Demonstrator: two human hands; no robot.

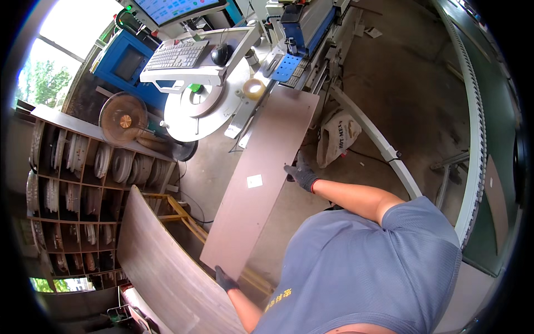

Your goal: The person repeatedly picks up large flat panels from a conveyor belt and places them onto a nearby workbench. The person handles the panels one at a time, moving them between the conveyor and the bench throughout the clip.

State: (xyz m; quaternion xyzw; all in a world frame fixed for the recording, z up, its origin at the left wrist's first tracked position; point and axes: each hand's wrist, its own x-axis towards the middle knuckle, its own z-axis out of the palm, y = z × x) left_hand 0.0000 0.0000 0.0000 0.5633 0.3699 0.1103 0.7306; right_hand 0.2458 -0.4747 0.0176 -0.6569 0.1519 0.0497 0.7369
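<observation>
- A workshop with a bare concrete floor [400, 106], daylight coming in at the upper left.
- The gloved right hand [301, 175] clamps the long right edge of a brown board [261, 183]; its grip is closed on it.
- The gloved left hand [225, 279] grips the board's near corner.
- The board is held above the floor, its far end at a machine [311, 28].
- Beside it: a keyboard [177, 54], a tape roll [253, 88], a shelf [72, 183] of coils, 1 white sack [336, 136].
</observation>
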